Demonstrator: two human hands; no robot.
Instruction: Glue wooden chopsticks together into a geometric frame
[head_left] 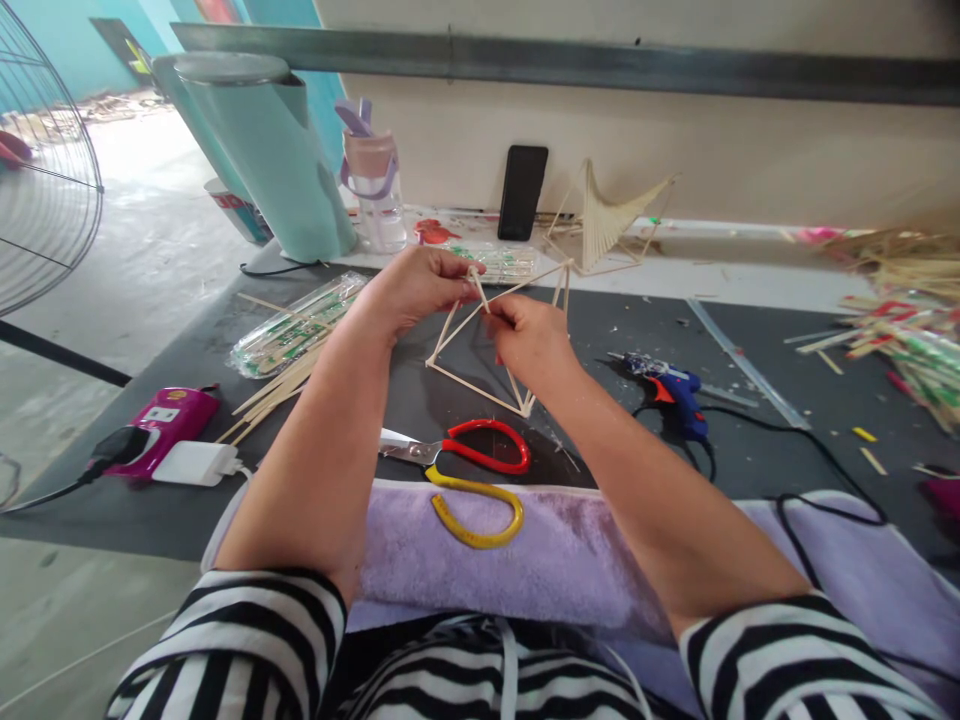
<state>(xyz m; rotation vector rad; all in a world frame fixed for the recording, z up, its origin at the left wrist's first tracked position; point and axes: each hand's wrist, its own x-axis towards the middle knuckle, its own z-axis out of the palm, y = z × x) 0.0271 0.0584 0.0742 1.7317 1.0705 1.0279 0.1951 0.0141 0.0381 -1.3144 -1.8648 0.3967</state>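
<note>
A frame of thin wooden sticks (476,388) stands on the dark table in front of me, its lower corners touching the surface. My left hand (424,285) pinches the frame's upper left corner between thumb and fingers. Just to the right, my right hand (531,335) has its fingers closed at a short stick (480,290) that slants down from that corner. The fingertips of both hands are close together. Scissors (487,447) with one red and one yellow handle lie nearer to me, partly behind my left forearm.
A blue glue gun (681,398) with a black cable lies right. Bagged sticks (300,325) and a pink power strip (169,425) are left. Behind stand a jug (262,150), a bottle (379,190), a phone (523,192) and a finished-looking stick model (611,220). A purple towel (585,540) covers the near edge.
</note>
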